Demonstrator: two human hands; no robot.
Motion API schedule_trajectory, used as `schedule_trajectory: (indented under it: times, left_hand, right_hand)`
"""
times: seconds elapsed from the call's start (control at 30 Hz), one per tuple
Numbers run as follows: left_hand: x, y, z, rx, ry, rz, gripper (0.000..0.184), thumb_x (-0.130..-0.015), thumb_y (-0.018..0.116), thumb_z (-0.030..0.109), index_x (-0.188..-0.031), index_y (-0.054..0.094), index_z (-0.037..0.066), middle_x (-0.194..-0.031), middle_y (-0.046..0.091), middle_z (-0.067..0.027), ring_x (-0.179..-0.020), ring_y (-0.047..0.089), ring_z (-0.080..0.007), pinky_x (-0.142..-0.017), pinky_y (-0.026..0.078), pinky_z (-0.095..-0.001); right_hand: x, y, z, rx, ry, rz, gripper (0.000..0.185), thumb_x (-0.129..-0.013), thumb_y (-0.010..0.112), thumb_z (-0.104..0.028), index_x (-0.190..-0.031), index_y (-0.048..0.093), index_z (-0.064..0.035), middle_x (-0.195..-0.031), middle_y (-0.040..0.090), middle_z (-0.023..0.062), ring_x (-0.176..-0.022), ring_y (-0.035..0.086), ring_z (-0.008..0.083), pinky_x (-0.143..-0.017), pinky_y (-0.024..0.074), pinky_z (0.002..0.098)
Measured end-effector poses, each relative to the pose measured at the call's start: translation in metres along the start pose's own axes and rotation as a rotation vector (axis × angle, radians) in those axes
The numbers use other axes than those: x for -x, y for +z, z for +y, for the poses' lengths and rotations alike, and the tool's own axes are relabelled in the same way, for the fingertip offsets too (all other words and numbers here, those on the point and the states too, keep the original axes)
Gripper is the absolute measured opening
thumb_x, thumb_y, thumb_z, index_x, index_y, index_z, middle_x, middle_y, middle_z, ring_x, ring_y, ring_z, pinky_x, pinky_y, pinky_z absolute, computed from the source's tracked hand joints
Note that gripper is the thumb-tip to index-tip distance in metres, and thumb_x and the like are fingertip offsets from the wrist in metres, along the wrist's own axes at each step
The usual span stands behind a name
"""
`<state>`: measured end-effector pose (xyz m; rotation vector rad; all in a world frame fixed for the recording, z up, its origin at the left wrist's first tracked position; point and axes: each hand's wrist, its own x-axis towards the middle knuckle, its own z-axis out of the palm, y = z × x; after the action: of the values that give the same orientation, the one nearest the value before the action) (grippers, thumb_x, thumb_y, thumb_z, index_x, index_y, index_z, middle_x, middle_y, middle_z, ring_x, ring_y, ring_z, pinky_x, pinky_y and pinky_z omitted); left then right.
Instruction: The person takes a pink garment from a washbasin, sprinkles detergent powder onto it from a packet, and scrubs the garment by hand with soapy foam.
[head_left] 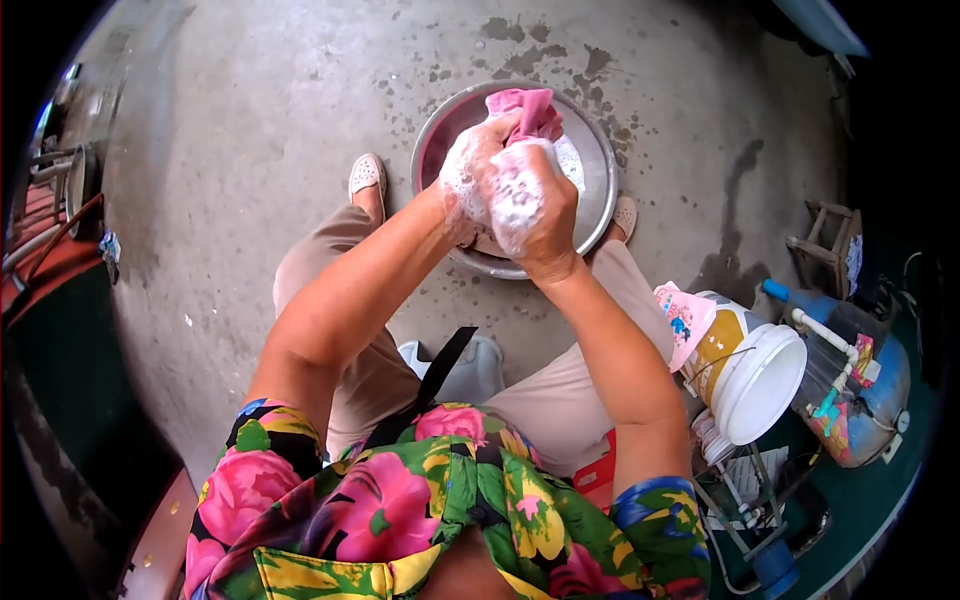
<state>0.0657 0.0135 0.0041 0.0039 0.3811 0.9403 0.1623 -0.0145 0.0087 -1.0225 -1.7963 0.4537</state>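
A wet pink cloth is bunched up between my two hands, above a round metal basin on the floor. White suds coat my left hand, whose fingers are wrapped round the cloth. My right hand is closed on the same cloth, close against the left and also thick with foam. Foamy water shows inside the basin at the right. Both hands and forearms hide much of the basin's inside.
My shoes flank the basin on a concrete floor with wet splashes beyond. To the right are a white bucket lying tilted, a blue tank with pipes and a small wooden stool. A pale plastic seat shows between my legs.
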Motion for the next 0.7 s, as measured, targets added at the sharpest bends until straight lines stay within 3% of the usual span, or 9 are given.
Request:
schedule_trajectory:
  times: [0.03,0.07,0.1,0.13,0.2,0.27,0.3,0.47,0.7]
  left_hand:
    - [0.008,0.000,-0.010,-0.297,0.086,0.085,0.021,-0.085,0.046,0.019,-0.098,0.052,0.005,-0.094,0.057,-0.0057,-0.084,0.056,-0.0166,-0.077,0.045,-0.0297]
    - [0.017,0.001,-0.021,-0.590,0.169,0.169,0.019,-0.087,0.043,0.020,-0.096,0.053,0.006,-0.091,0.057,-0.0045,-0.087,0.054,-0.0140,-0.078,0.043,-0.0284]
    - [0.011,0.015,-0.026,-0.178,0.018,0.316,0.030,-0.083,0.047,0.015,-0.109,0.048,0.001,-0.107,0.054,-0.0094,-0.100,0.051,-0.0186,-0.090,0.038,-0.0331]
    - [0.013,0.016,-0.023,-0.108,0.047,0.158,0.037,-0.084,0.046,0.018,-0.117,0.041,0.001,-0.117,0.048,-0.0124,-0.109,0.045,-0.0210,-0.098,0.031,-0.0360]
    - [0.020,0.025,-0.001,-0.218,0.058,0.239,0.045,-0.084,0.048,0.022,-0.122,0.034,0.000,-0.121,0.043,-0.0147,-0.112,0.043,-0.0247,-0.100,0.028,-0.0390]
    - [0.021,0.015,0.019,-0.215,0.109,0.259,0.050,-0.081,0.052,0.018,-0.122,0.032,-0.001,-0.122,0.042,-0.0176,-0.111,0.043,-0.0288,-0.099,0.030,-0.0420]
    - [0.021,0.014,0.025,-0.248,0.120,0.297,0.048,-0.081,0.053,0.017,-0.121,0.034,-0.001,-0.119,0.044,-0.0176,-0.109,0.045,-0.0288,-0.097,0.033,-0.0417]
    - [0.025,0.015,0.055,-0.376,0.223,0.380,0.033,-0.080,0.054,0.011,-0.108,0.043,-0.002,-0.104,0.051,-0.0152,-0.096,0.052,-0.0246,-0.090,0.039,-0.0389]
    - [0.036,0.030,0.058,-0.319,0.178,0.404,0.032,-0.082,0.051,0.018,-0.108,0.046,0.000,-0.106,0.053,-0.0110,-0.099,0.050,-0.0227,-0.093,0.036,-0.0379]
  right_hand:
    - [-0.002,-0.006,-0.002,-0.065,0.039,-0.032,0.019,-0.068,0.062,-0.020,-0.077,0.053,-0.0064,-0.070,0.053,0.0129,-0.061,0.055,0.0308,-0.057,0.0457,0.0345]
    - [-0.008,-0.010,0.014,-0.034,0.047,-0.017,0.014,-0.072,0.058,-0.019,-0.076,0.053,-0.0060,-0.070,0.054,0.0123,-0.060,0.056,0.0282,-0.056,0.0450,0.0355]
    - [-0.016,-0.019,0.021,-0.003,0.270,0.042,0.013,-0.076,0.055,-0.019,-0.076,0.053,-0.0057,-0.071,0.054,0.0116,-0.061,0.056,0.0257,-0.057,0.0452,0.0351]
    - [-0.029,-0.029,0.030,0.028,0.479,0.110,0.014,-0.079,0.053,-0.019,-0.077,0.053,-0.0053,-0.072,0.055,0.0108,-0.062,0.057,0.0233,-0.059,0.0454,0.0348]
    - [-0.037,-0.058,0.074,-0.150,0.847,0.257,0.017,-0.084,0.050,-0.019,-0.077,0.053,-0.0043,-0.077,0.057,0.0084,-0.065,0.055,0.0186,-0.063,0.0458,0.0329]
    - [-0.032,-0.080,0.088,-1.068,0.985,0.427,0.020,-0.086,0.049,-0.022,-0.077,0.053,-0.0043,-0.079,0.056,0.0057,-0.067,0.054,0.0180,-0.067,0.0451,0.0334]
    - [-0.039,-0.083,0.075,-1.071,1.088,0.455,0.018,-0.086,0.049,-0.021,-0.079,0.052,-0.0049,-0.077,0.054,0.0043,-0.070,0.053,0.0181,-0.069,0.0450,0.0341]
    - [-0.022,-0.097,0.101,-1.007,1.081,0.446,0.019,-0.088,0.047,-0.025,-0.082,0.052,-0.0075,-0.080,0.054,0.0041,-0.080,0.055,0.0202,-0.078,0.0446,0.0386]
    - [-0.032,-0.092,0.079,-1.123,1.217,0.522,0.024,-0.088,0.046,-0.028,-0.087,0.051,-0.0048,-0.091,0.054,0.0062,-0.088,0.053,0.0211,-0.083,0.0428,0.0371]
